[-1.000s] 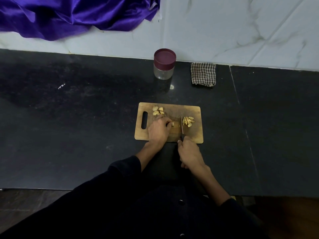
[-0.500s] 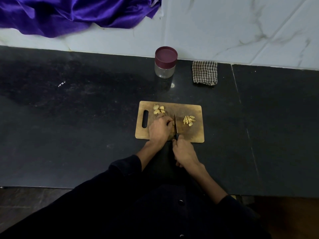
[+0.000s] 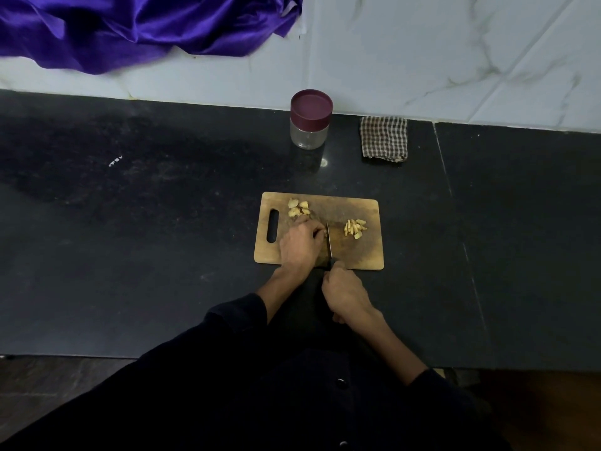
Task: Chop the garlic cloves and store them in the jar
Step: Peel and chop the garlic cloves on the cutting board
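Note:
A wooden cutting board (image 3: 364,255) lies on the black counter. Whole garlic cloves (image 3: 298,208) sit near its far left corner, and a small heap of cut garlic pieces (image 3: 355,228) lies at its right. My left hand (image 3: 300,244) rests on the board with curled fingers holding down a clove, which is mostly hidden. My right hand (image 3: 344,292) grips the handle of a knife (image 3: 329,243), whose blade stands right beside my left fingertips. A clear jar (image 3: 309,120) with a maroon lid on stands behind the board by the wall.
A folded checked cloth (image 3: 383,138) lies to the right of the jar against the white marble wall. Purple satin fabric (image 3: 140,24) hangs at the upper left. The counter's front edge runs just in front of my body.
The knife has shifted left from beside the cut pieces to right against my left fingertips. My right hand followed it. My left hand has stayed in place on the clove.

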The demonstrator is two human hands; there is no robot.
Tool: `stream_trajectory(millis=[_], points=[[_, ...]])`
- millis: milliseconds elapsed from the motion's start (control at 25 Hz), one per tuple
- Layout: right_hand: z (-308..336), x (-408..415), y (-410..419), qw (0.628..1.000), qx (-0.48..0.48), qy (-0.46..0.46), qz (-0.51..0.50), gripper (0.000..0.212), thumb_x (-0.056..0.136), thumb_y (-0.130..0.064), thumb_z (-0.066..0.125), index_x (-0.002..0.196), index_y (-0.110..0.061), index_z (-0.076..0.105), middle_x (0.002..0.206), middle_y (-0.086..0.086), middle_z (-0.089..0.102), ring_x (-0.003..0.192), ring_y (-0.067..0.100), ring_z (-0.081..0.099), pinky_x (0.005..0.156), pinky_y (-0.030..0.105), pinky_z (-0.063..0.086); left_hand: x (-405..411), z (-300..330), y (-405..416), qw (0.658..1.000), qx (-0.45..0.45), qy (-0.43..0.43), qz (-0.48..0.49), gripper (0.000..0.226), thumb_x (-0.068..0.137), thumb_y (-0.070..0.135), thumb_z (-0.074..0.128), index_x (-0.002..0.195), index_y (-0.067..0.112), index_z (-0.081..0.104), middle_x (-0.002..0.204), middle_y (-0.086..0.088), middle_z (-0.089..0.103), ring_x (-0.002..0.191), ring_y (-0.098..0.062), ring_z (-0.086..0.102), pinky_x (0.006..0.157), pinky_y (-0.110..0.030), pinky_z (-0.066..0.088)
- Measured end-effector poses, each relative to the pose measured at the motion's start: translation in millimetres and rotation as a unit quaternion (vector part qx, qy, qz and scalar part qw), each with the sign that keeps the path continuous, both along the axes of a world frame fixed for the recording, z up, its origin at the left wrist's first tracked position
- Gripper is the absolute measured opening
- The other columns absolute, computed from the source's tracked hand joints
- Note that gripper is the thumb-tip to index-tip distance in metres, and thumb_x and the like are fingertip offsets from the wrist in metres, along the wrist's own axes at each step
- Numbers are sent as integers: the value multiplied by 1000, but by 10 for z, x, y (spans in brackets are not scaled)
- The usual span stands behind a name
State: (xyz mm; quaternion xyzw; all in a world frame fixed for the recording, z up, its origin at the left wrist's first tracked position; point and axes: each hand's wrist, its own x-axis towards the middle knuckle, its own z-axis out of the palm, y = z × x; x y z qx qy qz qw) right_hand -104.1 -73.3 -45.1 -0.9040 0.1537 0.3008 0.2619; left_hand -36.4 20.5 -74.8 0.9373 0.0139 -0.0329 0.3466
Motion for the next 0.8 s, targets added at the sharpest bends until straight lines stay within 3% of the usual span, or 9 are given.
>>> stream_trajectory(millis=[200,360,480,600,800], points=[[-27,-57,-55,1000,7,-26,-8,26,105,-26,36,118,-7,48,109,17,63,89,34,67,79,51,57,-8,-10,0,1000,-3,-3,-3,11,90,23,62,96,20,71,107,2,61,90,-14,62,78,-39,55],[2,-41,-166,998,22,-31,-56,24,105,-28,34,112,-9,47,102,19,65,73,34,69,58,42,58,-15,-11,-2,1000,2,-6,3,10,90,24,63,94,19,71,105,2,62,89,-15,62,77,-40,54],[22,-34,-215,997,22,-41,-64,26,105,-30,34,113,-10,48,98,18,66,68,32,70,61,45,60,-11,-9,-4,1000,6,-3,2,12,90,25,63,96,20,71,107,2,62,90,-15,61,78,-39,54],[45,-30,-217,997,32,-36,-65,25,105,-31,34,112,-11,47,94,17,66,55,29,69,49,37,56,-2,-5,6,1000,-7,-3,5,13,90,24,62,98,20,72,107,1,63,91,-15,62,79,-36,53],[115,-34,-185,997,38,-31,-63,23,106,-32,34,111,-12,45,91,16,67,51,28,69,47,35,54,22,-52,47,1000,-29,-4,2,18,92,20,60,105,19,72,110,0,65,95,-14,62,80,-28,51]])
